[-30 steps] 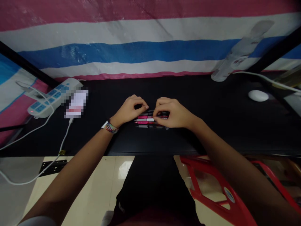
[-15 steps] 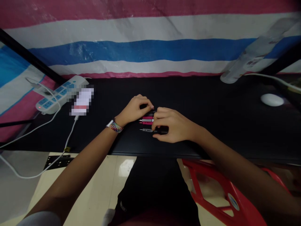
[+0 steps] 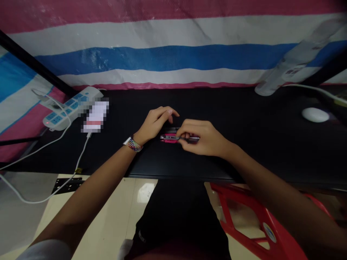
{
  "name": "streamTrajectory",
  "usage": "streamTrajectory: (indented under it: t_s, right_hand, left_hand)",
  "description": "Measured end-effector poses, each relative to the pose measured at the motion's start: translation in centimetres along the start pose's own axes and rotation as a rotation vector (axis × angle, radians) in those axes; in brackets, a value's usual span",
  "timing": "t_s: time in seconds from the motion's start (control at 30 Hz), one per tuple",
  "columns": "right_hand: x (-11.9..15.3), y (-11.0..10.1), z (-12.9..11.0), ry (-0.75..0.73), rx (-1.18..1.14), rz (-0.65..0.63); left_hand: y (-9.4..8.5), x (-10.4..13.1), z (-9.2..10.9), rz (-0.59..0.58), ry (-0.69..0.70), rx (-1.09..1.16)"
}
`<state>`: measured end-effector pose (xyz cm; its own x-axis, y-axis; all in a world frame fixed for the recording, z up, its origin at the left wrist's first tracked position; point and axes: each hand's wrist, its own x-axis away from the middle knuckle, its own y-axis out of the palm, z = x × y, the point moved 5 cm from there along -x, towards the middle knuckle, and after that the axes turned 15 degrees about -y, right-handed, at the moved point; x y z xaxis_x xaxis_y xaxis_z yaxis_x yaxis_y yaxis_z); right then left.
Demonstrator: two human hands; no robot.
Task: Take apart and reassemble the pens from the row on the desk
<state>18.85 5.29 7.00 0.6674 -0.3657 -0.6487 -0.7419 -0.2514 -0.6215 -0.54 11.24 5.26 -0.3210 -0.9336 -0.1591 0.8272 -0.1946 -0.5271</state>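
Several pens lie side by side on the black table (image 3: 151,162), partly hidden by my right hand. Among them are pink pens (image 3: 170,141) and, just beyond, a grey and black pen (image 3: 170,129). My right hand (image 3: 202,137) is closed in a pinch on a black pen with a grey grip (image 3: 185,138), held over the pink ones with its tip to the left. To the left and a little beyond the pens rests my left hand (image 3: 157,122), its fingers apart and nothing held. A patterned band circles that wrist.
A power strip (image 3: 73,108) and a charging phone (image 3: 95,116) with white cables lie at the left. A white mouse (image 3: 315,115) and a clear cylinder (image 3: 287,65) are at the right. A red chair (image 3: 260,216) stands below the table edge.
My right hand has lifted the nearest black pen away from the near side and carried it over the pink pens. My left thumb has drawn back from the pens, and its fingers have spread.
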Motion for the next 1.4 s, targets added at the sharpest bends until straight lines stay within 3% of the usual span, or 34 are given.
streamTrajectory:
  t_s: [0.13, 0.33, 0.5, 0.67, 1.17, 1.4]
  right_hand:
    - [0.4, -1.3, 1.8, 0.05, 0.149, 0.077]
    - [1.1, -2.2, 4.5, 0.157, 0.241, 0.213]
    - [2.0, -2.9, 6.8, 0.456, 0.017, 0.368]
    - [2.5, -3.2, 7.8, 0.597, -0.299, 0.529]
    - [2.2, -2.3, 7.5, 0.529, -0.418, 0.613]
    - [2.3, -2.2, 7.5, 0.586, -0.479, 0.659]
  left_hand:
    - [0.2, 0.2, 0.2, 0.013, -0.004, 0.114]
    - [0.2, 0.0, 0.1, 0.089, -0.001, 0.041]
    - [-0.9, -0.3, -0.7, 0.235, -0.018, 0.03]
    - [-1.1, -0.4, -1.2, 0.254, -0.009, 0.086]
    - [-1.3, -0.5, -2.2, 0.251, -0.086, 0.095]
    - [-1.1, -0.8, -2.5, 0.239, -0.088, 0.122]
